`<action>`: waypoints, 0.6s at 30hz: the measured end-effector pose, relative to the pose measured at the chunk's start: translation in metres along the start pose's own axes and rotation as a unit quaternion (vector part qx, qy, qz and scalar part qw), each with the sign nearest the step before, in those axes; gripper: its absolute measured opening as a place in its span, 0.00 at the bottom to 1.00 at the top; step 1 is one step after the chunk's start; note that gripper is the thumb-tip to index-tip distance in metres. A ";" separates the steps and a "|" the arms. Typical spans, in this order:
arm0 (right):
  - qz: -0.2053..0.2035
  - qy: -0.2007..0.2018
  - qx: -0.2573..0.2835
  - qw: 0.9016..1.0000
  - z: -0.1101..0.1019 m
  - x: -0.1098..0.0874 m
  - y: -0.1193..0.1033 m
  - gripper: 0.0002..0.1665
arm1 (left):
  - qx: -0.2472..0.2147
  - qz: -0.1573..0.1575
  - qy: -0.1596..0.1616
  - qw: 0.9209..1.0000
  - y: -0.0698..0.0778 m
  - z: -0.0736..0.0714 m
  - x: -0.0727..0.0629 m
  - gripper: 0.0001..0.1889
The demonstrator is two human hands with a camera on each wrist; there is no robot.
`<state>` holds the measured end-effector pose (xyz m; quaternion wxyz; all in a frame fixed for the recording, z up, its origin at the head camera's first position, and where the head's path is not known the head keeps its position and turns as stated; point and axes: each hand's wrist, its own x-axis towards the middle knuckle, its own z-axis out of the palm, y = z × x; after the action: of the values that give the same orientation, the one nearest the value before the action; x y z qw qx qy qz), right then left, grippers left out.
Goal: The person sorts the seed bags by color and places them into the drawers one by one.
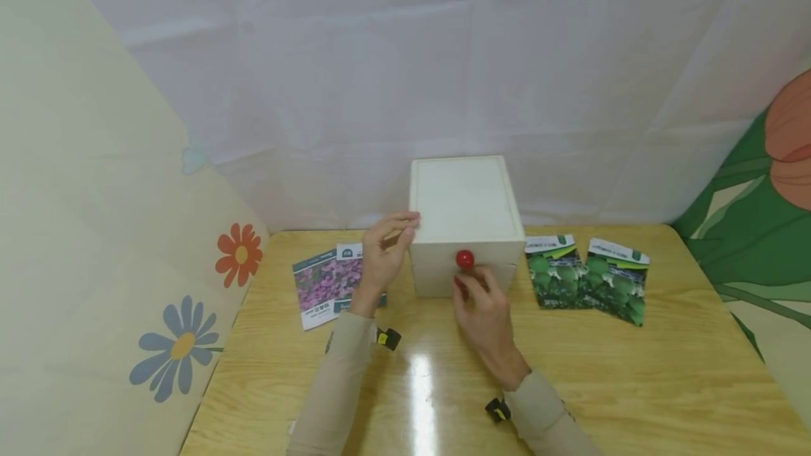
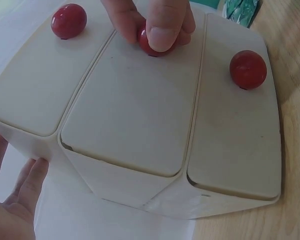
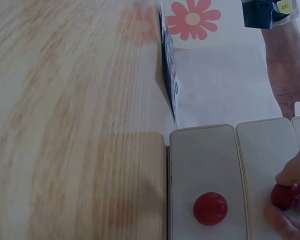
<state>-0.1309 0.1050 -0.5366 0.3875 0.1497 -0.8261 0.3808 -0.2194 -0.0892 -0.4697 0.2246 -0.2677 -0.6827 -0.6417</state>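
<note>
A white box of three drawers (image 1: 465, 199) stands at the back of the table, each drawer front bearing a round red knob. My right hand (image 1: 486, 315) pinches the middle drawer's knob (image 3: 284, 197) between thumb and fingers. Above that grip, the top knob (image 1: 465, 259) is untouched, and the bottom knob (image 2: 248, 69) shows below it in the left wrist view. All three drawer fronts lie about flush with one another. My left hand (image 1: 384, 257) rests against the box's left side, its fingers extended and fingertips at the upper edge.
Seed packets with purple flowers (image 1: 317, 286) lie left of the box, partly behind the left hand. To the right lie two green-leaf packets (image 1: 554, 276). The wooden table (image 1: 684, 385) meets a white cloth backdrop (image 1: 355, 76) behind the box.
</note>
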 end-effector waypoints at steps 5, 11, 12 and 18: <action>0.005 -0.004 0.000 1.000 -0.001 -0.001 0.000 0.13 | 0.001 -0.002 -0.006 1.000 -0.001 0.000 -0.001 0.06; 0.004 -0.006 -0.001 1.000 -0.002 -0.002 -0.001 0.12 | 0.006 -0.002 -0.006 1.000 0.000 -0.001 -0.001 0.06; 0.004 -0.004 0.003 1.000 -0.002 -0.002 -0.001 0.12 | 0.005 -0.001 -0.006 1.000 0.000 -0.001 -0.001 0.06; 0.006 0.006 0.016 1.000 -0.002 -0.002 -0.002 0.13 | -0.002 0.001 -0.001 1.000 -0.001 -0.001 0.000 0.05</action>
<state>-0.1275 0.1052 -0.5359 0.3876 0.1490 -0.8186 0.3967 -0.2200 -0.0899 -0.4706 0.2239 -0.2694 -0.6816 -0.6424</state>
